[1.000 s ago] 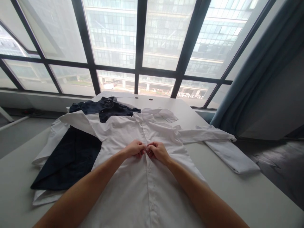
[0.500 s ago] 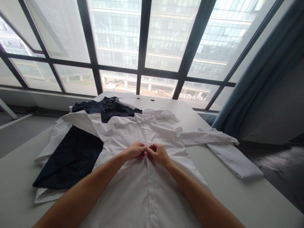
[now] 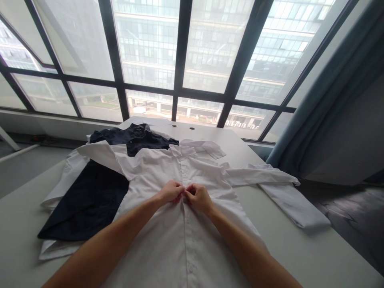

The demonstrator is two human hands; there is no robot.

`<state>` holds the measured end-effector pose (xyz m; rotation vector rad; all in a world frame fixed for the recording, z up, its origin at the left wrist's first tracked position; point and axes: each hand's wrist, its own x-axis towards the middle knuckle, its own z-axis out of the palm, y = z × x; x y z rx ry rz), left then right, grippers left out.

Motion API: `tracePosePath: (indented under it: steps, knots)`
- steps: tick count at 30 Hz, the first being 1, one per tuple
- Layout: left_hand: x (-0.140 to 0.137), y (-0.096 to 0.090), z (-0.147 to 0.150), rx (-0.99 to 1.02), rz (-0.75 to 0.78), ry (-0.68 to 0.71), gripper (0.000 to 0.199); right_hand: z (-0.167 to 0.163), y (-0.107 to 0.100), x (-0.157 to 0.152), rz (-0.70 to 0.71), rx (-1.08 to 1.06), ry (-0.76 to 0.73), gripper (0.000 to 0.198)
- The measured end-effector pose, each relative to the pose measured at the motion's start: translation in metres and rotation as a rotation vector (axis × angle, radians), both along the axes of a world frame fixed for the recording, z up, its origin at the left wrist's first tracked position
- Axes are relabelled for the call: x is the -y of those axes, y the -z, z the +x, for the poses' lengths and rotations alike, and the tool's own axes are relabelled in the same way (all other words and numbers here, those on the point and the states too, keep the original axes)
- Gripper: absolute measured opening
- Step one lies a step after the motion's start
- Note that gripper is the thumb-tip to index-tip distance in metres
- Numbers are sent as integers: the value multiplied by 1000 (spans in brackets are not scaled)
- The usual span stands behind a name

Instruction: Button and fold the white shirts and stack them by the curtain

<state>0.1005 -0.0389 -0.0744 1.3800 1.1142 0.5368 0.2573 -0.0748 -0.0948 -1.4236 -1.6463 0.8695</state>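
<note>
A white long-sleeved shirt (image 3: 156, 232) lies front side up before me, collar toward the window and sleeves out to both sides. Halfway down its button placket, my left hand (image 3: 172, 192) pinches the cloth. My right hand (image 3: 198, 197) is closed on the other side of the same spot, its fingertips meeting those of the left. The fabric is drawn up slightly between them. Any button under the fingers is too small and covered to make out. Below the hands the placket runs straight down toward me.
Left of the shirt, a dark navy garment (image 3: 87, 204) lies over other white clothing. Another white garment (image 3: 294, 204) is under the right sleeve. The white table (image 3: 243, 154) reaches toward the windows, and a blue-grey curtain (image 3: 312, 112) hangs at right.
Both hands keep their pinch at the placket, with only slight finger movement. The view has shifted very slightly.
</note>
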Motion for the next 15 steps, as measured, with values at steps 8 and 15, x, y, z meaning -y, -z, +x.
tracePosePath:
  steps: [8,15]
  knots:
    - [0,4,-1,88,48,49,28,3,-7,-1,-152,-54,-61,14]
    - [4,-9,-4,-240,377,80,28,-1,-6,2,36,139,47,15]
